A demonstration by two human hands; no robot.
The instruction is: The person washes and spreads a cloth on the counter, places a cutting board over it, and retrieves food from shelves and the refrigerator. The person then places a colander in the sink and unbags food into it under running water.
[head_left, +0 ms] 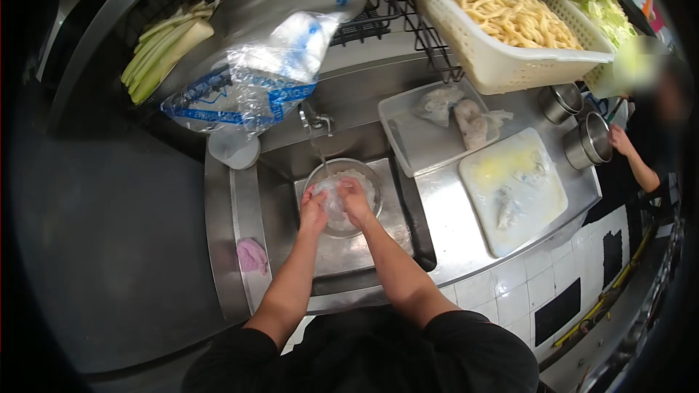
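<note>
Both hands are over a round metal bowl (378, 188) standing in the sink. My left hand (313, 209) and my right hand (354, 202) grip a translucent whitish plastic bag (333, 195) from its two sides. What the bag contains is not clear. Water runs from the tap (314, 122) in a thin stream into the bowl beside the bag. More pale material shows in the bowl, partly covered by my fingers.
Right of the sink (393, 236) lie a shallow plastic tray (408, 147) with bagged pieces and a white cutting board (520, 207). Metal pots (588, 142) stand near a co-worker's hand (620, 140). Above hang a noodle basket (502, 65) and leeks (164, 47). A pink cloth (252, 255) lies left.
</note>
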